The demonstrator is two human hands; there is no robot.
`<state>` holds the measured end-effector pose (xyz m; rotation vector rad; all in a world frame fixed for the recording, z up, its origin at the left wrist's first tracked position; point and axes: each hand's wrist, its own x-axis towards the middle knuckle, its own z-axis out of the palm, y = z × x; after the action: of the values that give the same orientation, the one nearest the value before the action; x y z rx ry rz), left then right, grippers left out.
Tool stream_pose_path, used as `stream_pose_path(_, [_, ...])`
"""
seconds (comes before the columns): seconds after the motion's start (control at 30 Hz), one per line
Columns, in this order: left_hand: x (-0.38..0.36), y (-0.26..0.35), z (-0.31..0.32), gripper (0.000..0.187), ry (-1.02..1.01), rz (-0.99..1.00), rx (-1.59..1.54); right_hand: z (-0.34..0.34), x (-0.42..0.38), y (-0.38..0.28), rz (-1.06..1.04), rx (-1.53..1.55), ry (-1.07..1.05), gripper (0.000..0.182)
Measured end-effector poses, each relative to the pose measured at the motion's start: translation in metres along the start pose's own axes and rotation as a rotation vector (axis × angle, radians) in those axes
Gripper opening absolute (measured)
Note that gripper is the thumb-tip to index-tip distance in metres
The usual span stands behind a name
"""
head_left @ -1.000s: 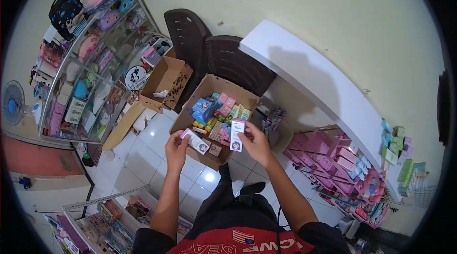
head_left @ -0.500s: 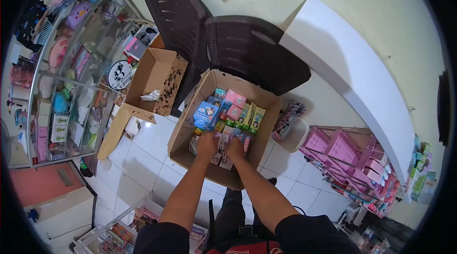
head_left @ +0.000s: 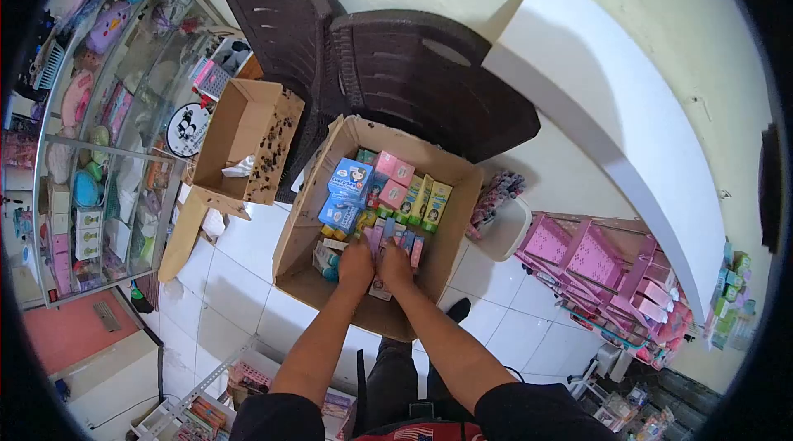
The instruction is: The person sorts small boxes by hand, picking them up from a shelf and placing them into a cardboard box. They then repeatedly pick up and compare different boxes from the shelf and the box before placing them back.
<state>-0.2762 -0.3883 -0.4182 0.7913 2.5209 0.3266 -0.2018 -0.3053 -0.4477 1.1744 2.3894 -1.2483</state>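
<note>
A large open cardboard box (head_left: pixel 457 236) holds many small product packages. Blue boxes (head_left: pixel 349 178) lie at its left, pink boxes (head_left: pixel 394 180) at the back middle, and green-yellow packs (head_left: pixel 436 206) stand at the right. Both hands reach into the front half of the box, close together. My left hand (head_left: pixel 356 263) is bent down at the small slim boxes, its fingertips hidden among them. Beside it, my right hand (head_left: pixel 395 264) is at the same slim boxes (head_left: pixel 388 232), fingers curled and partly hidden. Whether either hand grips a box cannot be made out.
Dark plastic chairs (head_left: pixel 413 69) stand behind the box. A smaller carton (head_left: pixel 248 131) is at the left, beside a glass display case (head_left: pixel 116 144). To the right are a white bin (head_left: pixel 508 230), pink shelving (head_left: pixel 578 255) and a curved white panel (head_left: pixel 611 102).
The view has shifted, so the box and chairs appear further left. Both hands have moved slightly within the box, and more of the blue boxes shows.
</note>
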Motion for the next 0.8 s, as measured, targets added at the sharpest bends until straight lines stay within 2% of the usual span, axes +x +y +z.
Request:
stream_pose_path(0.07, [-0.013,-0.008,0.001,0.03,-0.009,0.025,-0.063,-0.011,-0.003,0.002,0.066,0.008,-0.133,0.043])
stream_pose_path(0.13, [-0.03,-0.008,-0.009,0.034,-0.016,0.06,-0.123,-0.031,-0.018,-0.005,0.033,0.068,-0.071,0.042])
stream_pose_path(0.2, [-0.05,0.001,-0.026,0.039,0.062,0.08,-0.262,-0.058,-0.034,-0.011,-0.005,0.128,-0.003,0.041])
stream_pose_path(0.3, [-0.076,0.015,-0.041,0.038,0.104,0.076,-0.426,-0.101,-0.062,-0.007,-0.091,0.293,-0.04,0.041])
stream_pose_path(0.37, [-0.093,0.031,-0.057,0.036,0.114,0.102,-0.464,-0.137,-0.084,0.003,-0.166,0.521,-0.113,0.036])
stream_pose_path(0.43, [-0.111,0.054,-0.075,0.035,0.074,0.124,-0.659,-0.176,-0.11,0.012,-0.18,0.562,-0.088,0.034])
stream_pose_path(0.5, [-0.121,0.074,-0.082,0.035,0.078,0.177,-0.632,-0.21,-0.13,0.027,-0.19,0.601,-0.059,0.032])
stream_pose_path(0.57, [-0.137,0.1,-0.09,0.036,0.016,0.132,-0.88,-0.237,-0.154,0.043,-0.135,0.73,-0.06,0.033])
stream_pose_path(0.8, [-0.183,0.216,-0.131,0.031,-0.069,0.279,-1.111,-0.327,-0.258,0.051,-0.225,0.873,0.18,0.032])
